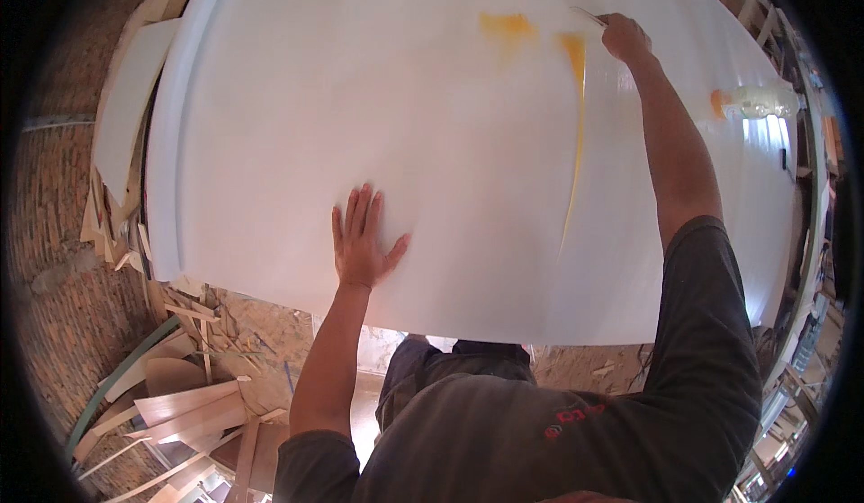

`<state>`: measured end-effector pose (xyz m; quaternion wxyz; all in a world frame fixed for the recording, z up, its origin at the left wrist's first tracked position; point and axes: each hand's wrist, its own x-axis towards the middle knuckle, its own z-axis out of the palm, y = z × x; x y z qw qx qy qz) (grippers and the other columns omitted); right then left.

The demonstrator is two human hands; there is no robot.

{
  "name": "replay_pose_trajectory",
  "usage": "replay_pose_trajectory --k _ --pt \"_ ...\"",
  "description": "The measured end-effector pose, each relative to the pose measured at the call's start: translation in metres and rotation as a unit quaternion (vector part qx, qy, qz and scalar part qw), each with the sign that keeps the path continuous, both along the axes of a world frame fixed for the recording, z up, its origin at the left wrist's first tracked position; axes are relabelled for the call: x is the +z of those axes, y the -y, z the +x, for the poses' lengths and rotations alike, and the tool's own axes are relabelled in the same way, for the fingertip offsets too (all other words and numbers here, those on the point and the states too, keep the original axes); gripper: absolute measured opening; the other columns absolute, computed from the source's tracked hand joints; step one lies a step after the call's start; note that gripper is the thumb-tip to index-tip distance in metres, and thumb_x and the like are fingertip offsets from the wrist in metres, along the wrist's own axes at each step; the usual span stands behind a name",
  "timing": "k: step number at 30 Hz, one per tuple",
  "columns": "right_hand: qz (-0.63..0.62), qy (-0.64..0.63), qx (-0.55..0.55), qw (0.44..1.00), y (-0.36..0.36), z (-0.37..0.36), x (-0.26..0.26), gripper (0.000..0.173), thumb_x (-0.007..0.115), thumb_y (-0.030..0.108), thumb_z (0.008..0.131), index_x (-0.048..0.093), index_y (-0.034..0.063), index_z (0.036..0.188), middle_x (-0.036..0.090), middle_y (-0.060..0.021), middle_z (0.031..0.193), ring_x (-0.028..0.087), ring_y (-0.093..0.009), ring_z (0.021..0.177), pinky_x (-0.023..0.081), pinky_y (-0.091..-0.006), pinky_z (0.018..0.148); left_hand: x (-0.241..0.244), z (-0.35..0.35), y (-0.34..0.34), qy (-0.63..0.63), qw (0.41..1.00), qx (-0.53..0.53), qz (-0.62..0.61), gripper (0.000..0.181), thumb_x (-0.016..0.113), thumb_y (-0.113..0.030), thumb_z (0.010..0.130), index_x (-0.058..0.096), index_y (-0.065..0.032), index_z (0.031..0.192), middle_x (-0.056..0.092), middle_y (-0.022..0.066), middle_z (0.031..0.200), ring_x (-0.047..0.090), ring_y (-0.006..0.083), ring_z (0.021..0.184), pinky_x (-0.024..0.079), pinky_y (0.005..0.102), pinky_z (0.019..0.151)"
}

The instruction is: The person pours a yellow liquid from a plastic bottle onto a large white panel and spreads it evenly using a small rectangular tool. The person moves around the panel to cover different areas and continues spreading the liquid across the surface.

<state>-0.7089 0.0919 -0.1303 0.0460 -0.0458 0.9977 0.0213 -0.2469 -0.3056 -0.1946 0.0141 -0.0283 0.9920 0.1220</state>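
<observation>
A large white sheet (432, 132) covers the work surface before me, with a rolled edge at its left side. My left hand (363, 240) lies flat on it, palm down with the fingers apart, holding nothing. At the upper right my right hand (626, 36) grips a thin flat scraper-like tool (588, 17), whose edge is near the sheet. Just left of that hand are a yellow-orange smear (507, 25) and a second yellow patch (574, 51), which runs down into a thin curved line. What the yellow material is, I cannot tell.
A clear plastic bottle (763, 102) with an orange end lies at the right side. Near the right edge sits a small black object (784, 159). Wood offcuts (196, 412) are heaped on the floor at lower left, beside a brick wall (54, 213). White boards (131, 108) lean at the left.
</observation>
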Motion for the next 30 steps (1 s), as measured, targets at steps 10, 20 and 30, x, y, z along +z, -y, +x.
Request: replay_pose_trajectory --k 10,20,30 --pt "0.02 0.109 0.06 0.992 -0.009 0.218 0.016 0.05 0.055 0.003 0.082 0.076 0.0229 0.123 0.075 -0.0086 0.117 0.069 -0.034 0.111 0.055 -0.0466 0.098 -0.006 0.003 -0.001 -0.04 0.999 -0.024 -0.001 0.081 0.067 -0.052 0.092 0.041 -0.0099 0.156 0.032 0.0101 0.167 0.024 0.0279 0.157 0.016 0.0581 0.126" --pt "0.012 0.204 0.015 0.979 -0.001 0.554 0.034 0.048 0.064 0.004 0.078 0.079 0.0298 0.116 0.075 0.0024 0.12 0.07 -0.025 0.111 0.055 -0.0421 0.095 -0.026 0.013 0.04 -0.059 0.993 -0.091 0.052 0.089 0.068 -0.063 0.087 0.044 -0.0105 0.155 0.029 0.0123 0.168 0.02 0.0281 0.158 0.012 0.0615 0.125" --pt "-0.583 0.097 -0.254 0.766 -0.011 0.59 0.079 0.035 0.078 0.006 0.087 0.07 0.0026 0.121 0.075 -0.0094 0.106 0.071 -0.024 0.099 0.062 -0.0395 0.078 -0.034 0.025 0.126 -0.054 0.997 0.033 -0.039 0.082 0.055 -0.06 0.098 0.036 -0.0103 0.16 0.023 0.0148 0.171 0.019 0.0314 0.158 0.01 0.0608 0.126"
